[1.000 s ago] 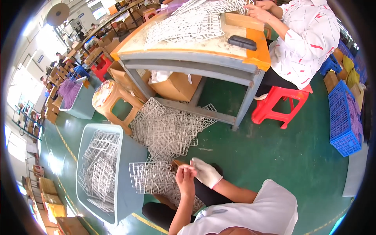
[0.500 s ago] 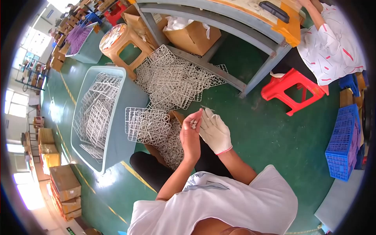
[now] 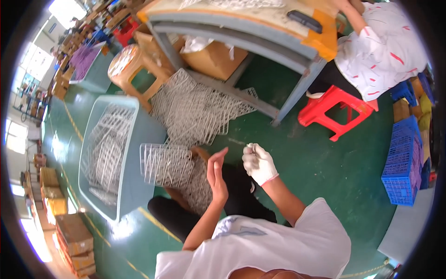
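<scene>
My left hand [image 3: 217, 177], bare, is open with its fingers stretched upward and nothing visible in it. To its right, my right hand [image 3: 259, 163] in a pale work glove with a pink cuff is closed, its fingers curled; what it holds, if anything, is hidden. Left of my hands lies a small stack of white lattice frames [image 3: 166, 163], on or at the edge of a cardboard box. That box holds many small pale pieces [image 3: 199, 188] between my knees. Beyond it, a large heap of similar lattice frames [image 3: 190, 109] spreads over the floor.
A grey-blue tub [image 3: 124, 179] of lattice frames stands left. A metal-legged workbench [image 3: 232, 28] is ahead, with a tan stool [image 3: 134, 76] beside it. At right are a red stool [image 3: 337, 109], a seated person in a patterned top [image 3: 381, 51] and a blue crate [image 3: 400, 167].
My hands have moved apart. The left held several small pale pieces and now shows its fingers straight without them; the gloved right hand went from flat to curled. The view has shifted slightly.
</scene>
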{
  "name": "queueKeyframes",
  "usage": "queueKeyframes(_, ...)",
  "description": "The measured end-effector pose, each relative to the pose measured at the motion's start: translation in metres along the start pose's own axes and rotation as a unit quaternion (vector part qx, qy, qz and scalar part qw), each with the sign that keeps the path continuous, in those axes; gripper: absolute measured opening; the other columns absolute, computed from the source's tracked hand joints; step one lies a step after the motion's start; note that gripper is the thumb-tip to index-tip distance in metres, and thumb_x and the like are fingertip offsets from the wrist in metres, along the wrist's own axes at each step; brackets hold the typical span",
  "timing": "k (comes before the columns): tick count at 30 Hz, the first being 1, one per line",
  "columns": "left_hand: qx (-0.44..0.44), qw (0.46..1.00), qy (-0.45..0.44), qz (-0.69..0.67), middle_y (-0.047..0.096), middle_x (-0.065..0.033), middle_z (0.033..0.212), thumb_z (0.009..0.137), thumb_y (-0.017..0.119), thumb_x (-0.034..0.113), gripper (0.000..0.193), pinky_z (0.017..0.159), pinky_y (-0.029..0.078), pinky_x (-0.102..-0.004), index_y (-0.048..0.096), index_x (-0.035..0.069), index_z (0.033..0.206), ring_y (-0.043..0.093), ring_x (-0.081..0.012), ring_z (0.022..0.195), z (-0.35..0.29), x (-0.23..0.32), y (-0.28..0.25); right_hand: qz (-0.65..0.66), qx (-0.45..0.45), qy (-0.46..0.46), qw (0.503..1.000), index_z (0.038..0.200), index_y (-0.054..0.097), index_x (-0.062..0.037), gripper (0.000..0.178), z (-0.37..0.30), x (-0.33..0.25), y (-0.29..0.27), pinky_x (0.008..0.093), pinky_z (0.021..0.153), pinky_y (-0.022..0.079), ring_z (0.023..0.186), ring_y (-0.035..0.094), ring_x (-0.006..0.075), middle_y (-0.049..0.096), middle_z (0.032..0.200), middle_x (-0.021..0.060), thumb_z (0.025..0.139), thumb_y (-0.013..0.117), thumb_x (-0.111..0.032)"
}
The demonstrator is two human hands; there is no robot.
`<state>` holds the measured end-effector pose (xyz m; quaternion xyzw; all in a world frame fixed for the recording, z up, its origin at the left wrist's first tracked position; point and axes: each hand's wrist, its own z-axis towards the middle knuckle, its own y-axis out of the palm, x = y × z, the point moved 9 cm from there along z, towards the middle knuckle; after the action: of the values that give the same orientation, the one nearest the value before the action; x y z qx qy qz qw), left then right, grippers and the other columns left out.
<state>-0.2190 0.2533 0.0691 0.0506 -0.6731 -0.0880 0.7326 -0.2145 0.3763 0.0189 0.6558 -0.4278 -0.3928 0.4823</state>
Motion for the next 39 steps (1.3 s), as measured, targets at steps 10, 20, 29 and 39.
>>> queueKeyframes(10, -0.208, 0.962, 0.022, 0.175, 0.061, -0.0151, 0.092, 0.084, 0.041, -0.005, 0.021, 0.07, 0.051, -0.0298, 0.054, -0.001, 0.1, 0.064, -0.0233, 0.077, -0.005, -0.082, 0.036, -0.801, 0.071, -0.36, 0.473, 0.074, 0.05, -0.0051, 0.017, 0.022, -0.241, 0.255, 0.0234, 0.049, 0.037, 0.055, 0.043, 0.0087, 0.045, 0.063, 0.0005, 0.087, 0.046, -0.015)
queueKeyframes(20, -0.253, 0.928, 0.109, 0.252, 0.062, -0.0092, 0.083, 0.068, 0.052, -0.005, 0.028, 0.063, 0.052, -0.0306, 0.061, 0.005, 0.092, 0.063, -0.0225, 0.07, 0.0, -0.091, 0.056, -0.787, 0.113, -0.51, -0.328, 0.092, 0.053, -0.0069, 0.013, 0.118, -0.417, 0.339, 0.036, 0.054, 0.048, 0.064, 0.06, 0.0263, 0.056, 0.083, 0.0112, 0.081, 0.047, -0.011)
queueKeyframes(29, -0.299, 0.919, 0.037, 0.252, 0.057, -0.0055, 0.101, 0.09, 0.049, 0.022, 0.022, 0.078, 0.046, -0.0336, 0.058, 0.011, 0.106, 0.056, -0.0208, 0.094, 0.005, -0.118, 0.063, -0.795, 0.168, -0.493, -0.312, 0.104, 0.056, -0.0098, 0.023, 0.169, -0.509, 0.385, 0.0383, 0.067, 0.048, 0.077, 0.059, 0.0297, 0.059, 0.084, 0.013, 0.086, 0.046, -0.019)
queueKeyframes(39, -0.179, 0.939, -0.278, -0.098, 0.062, -0.0137, 0.078, 0.081, 0.059, 0.013, 0.02, 0.063, 0.047, -0.0363, 0.061, -0.001, 0.096, 0.055, -0.0233, 0.066, -0.038, -0.186, 0.024, -0.876, 0.125, -0.198, 0.422, 0.135, 0.035, -0.0054, 0.06, 0.132, -0.738, 0.332, 0.0315, 0.098, 0.034, 0.122, 0.039, 0.0176, 0.037, 0.138, 0.007, 0.092, 0.033, -0.048)
